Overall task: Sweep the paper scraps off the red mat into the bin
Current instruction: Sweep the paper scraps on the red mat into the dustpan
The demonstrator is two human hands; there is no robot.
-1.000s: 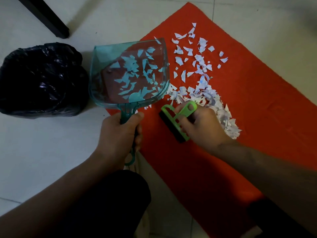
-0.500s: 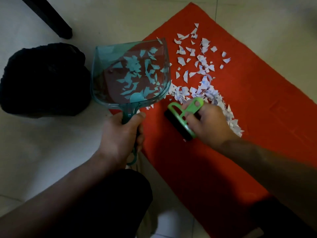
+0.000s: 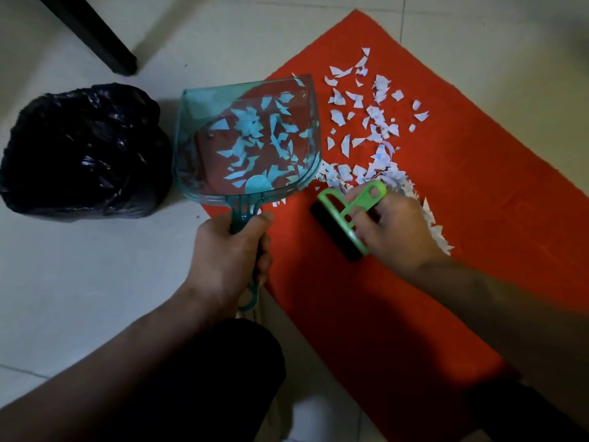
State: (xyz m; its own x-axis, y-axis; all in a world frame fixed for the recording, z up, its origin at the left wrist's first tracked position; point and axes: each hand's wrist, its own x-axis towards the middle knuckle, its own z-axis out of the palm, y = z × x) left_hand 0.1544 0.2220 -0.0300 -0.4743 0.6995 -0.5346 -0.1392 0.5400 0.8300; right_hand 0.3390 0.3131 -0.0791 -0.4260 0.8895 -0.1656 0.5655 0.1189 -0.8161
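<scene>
The person's left hand (image 3: 231, 250) is curled tightly round the handle of a translucent teal dustpan (image 3: 245, 145), thumb over the top of the stem. The pan is tilted, its open lip toward twelve o'clock, and straddles the left edge of the red mat (image 3: 446, 218); several paper scraps lie inside it, seen through the plastic. The right hand (image 3: 395, 231), at three o'clock from the left, has its fingers bent round the looped handle of a small green brush (image 3: 344, 215), whose dark bristle strip rests on the mat just at four o'clock of the pan's rear corner. Loose white paper scraps (image 3: 376, 129) are scattered on the mat at twelve to one o'clock of the brush, with a denser ridge running along the far side of the right hand, touching the pan's right wall at its upper end. The bin (image 3: 83, 151), lined with a crumpled black bag, stands on the pale tiled floor (image 3: 95, 282) at nine o'clock of the pan, just beside it. A dark furniture leg (image 3: 95, 36) stands at twelve o'clock of the bin.
</scene>
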